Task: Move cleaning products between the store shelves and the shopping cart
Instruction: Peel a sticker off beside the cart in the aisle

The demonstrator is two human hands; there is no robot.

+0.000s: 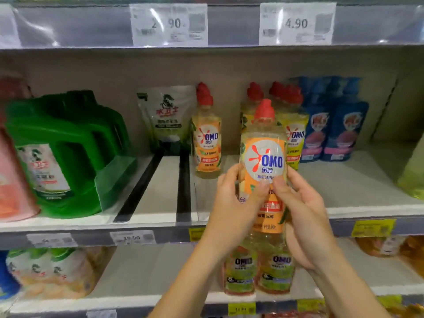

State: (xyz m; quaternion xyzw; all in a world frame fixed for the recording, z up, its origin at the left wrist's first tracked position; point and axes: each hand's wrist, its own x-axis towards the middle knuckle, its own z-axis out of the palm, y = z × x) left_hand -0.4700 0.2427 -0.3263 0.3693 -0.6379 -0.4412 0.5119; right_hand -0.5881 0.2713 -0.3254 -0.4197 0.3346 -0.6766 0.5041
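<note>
Both hands hold one OMO bottle (263,157) upright in front of the middle shelf (367,191), red cap on top and label toward the camera. The left hand (231,203) wraps the bottle's left side with its thumb pressed on the label. The right hand (305,214) curls round the right side, its thumb just beside the other thumb.

Left of the held bottle stands one lone bottle (206,138) of the same kind. Directly behind it is a cluster of like bottles (294,134) showing three red caps. Right of that, two blue bottles (332,125) stand in front, with more behind them too blurred to count. Farther left of the held bottle are one white-and-green pouch (165,118) and one green jug (68,152). Below it, on the lower shelf, stand two OMO packs (277,269). Above it hang two price tags (296,24).
</note>
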